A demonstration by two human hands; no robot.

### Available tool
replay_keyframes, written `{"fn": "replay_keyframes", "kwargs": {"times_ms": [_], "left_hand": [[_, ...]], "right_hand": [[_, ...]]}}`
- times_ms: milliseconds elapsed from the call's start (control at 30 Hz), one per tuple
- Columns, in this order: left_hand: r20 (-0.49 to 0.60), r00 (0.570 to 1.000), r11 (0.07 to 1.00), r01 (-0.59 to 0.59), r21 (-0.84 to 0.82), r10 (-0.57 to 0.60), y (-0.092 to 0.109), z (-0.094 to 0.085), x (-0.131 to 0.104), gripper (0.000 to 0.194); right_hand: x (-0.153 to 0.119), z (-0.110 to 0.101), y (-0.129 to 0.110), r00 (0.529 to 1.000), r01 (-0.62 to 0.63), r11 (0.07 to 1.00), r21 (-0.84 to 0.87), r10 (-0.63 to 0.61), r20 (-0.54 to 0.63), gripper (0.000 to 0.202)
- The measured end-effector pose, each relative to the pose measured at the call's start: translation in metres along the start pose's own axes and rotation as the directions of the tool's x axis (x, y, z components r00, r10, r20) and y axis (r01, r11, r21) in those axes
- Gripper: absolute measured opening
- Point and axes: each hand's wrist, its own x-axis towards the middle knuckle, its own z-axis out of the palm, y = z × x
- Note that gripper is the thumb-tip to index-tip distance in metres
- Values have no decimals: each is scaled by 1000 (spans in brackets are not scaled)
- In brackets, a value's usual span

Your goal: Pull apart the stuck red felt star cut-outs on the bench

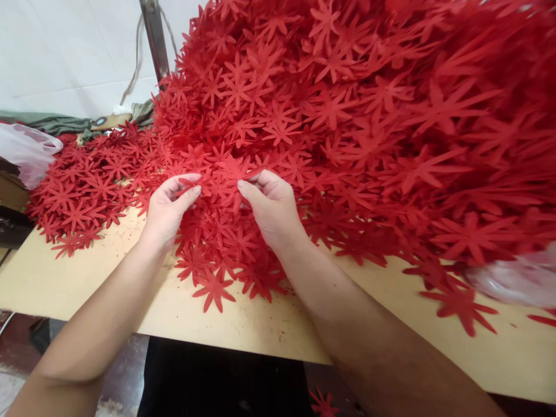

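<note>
Many red flower-shaped cutouts with long narrow petals form a large heap [330, 116] over the back and right of the pale table [174, 301]. At the heap's front edge my left hand [171, 202] pinches a red petal between thumb and fingers. My right hand [269, 202] faces it a short way to the right, its thumb and forefinger closed on a red petal too. Between the hands lie red cutouts; whether both hands hold the same one cannot be made out. Below them, a single cutout [214, 291] rests on the table near the front.
A smaller pile of red cutouts [82, 191] lies at the left, beside a white plastic bag [30, 150]. Clear plastic [516, 281] shows at the right edge. A metal post [154, 40] stands at the back; one cutout [324, 402] is below the table.
</note>
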Motion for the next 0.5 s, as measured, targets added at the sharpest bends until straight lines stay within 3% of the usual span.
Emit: {"fn": "replay_keyframes", "kwargs": {"times_ms": [200,300,400,500], "left_hand": [[-18,1000,1000,-19,7,19,-3,-2,4,35],[-49,996,992,-64,111,70,-7,-6,7,36],[-59,965,913,-221,343,256,-8,-11,8,34],[5,863,701,-413,581,504,-5,-12,4,46]], "right_hand": [[0,0,3,997,-52,998,41,49,60,7],[0,0,2,996,-55,998,33,53,75,3],[0,0,1,995,-41,999,24,38,88,4],[-1,0,1,991,-44,999,-11,45,125,16]]}}
